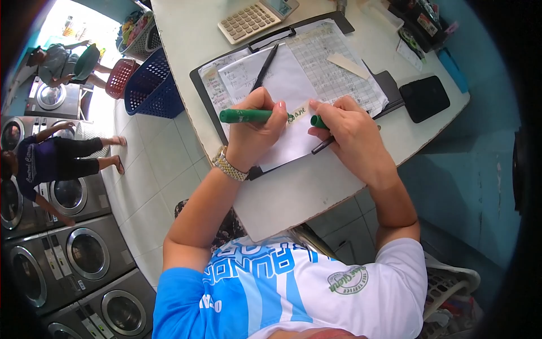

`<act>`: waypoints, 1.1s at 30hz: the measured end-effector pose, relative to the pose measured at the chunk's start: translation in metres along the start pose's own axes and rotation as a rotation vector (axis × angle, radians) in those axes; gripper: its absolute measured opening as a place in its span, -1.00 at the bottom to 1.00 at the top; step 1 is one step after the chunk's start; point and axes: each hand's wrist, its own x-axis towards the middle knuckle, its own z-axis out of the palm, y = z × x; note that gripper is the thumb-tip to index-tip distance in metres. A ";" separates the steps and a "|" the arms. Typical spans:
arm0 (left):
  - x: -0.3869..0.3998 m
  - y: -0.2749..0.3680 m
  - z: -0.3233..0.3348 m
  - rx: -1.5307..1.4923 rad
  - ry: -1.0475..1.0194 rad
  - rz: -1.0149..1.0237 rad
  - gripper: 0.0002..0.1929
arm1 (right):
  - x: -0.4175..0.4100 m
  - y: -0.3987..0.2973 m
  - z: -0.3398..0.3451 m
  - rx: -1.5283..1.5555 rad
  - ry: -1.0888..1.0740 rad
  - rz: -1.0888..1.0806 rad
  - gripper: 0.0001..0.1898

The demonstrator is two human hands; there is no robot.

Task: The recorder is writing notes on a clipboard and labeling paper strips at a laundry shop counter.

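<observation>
My left hand [258, 131], with a metal wristwatch [228, 164], grips a green marker [245, 116]; its tip is at a small strip of cream tape or paper [301, 111] bearing handwriting. The fingers of my right hand [349, 133] hold the marker's green cap [317, 121], and one fingertip touches the strip's right end. A dark pen [322, 145] sticks out from under that hand; whether it is gripped is unclear. Below lie white paper [292, 72] and a written grid sheet [338, 76] on a black clipboard [203, 89]. A black pen [266, 68] rests on the paper.
The white table [292, 199] also holds a calculator [254, 21], a loose cream strip [348, 66], a black phone or case [424, 99] and a black organizer [417, 23]. Laundry baskets [154, 91], front-loading machines [87, 254] and two other people [46, 159] are at left.
</observation>
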 end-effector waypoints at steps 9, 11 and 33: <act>0.001 -0.001 -0.002 0.117 -0.017 0.039 -0.73 | 0.000 0.000 0.002 0.014 0.025 -0.014 -0.59; 0.002 0.005 -0.002 -0.199 -0.007 -0.144 -0.75 | 0.000 0.001 0.002 0.008 0.029 -0.012 -0.60; -0.012 0.027 0.001 -0.503 -0.335 -0.150 -0.73 | -0.004 -0.012 0.003 -0.019 0.082 -0.137 -0.71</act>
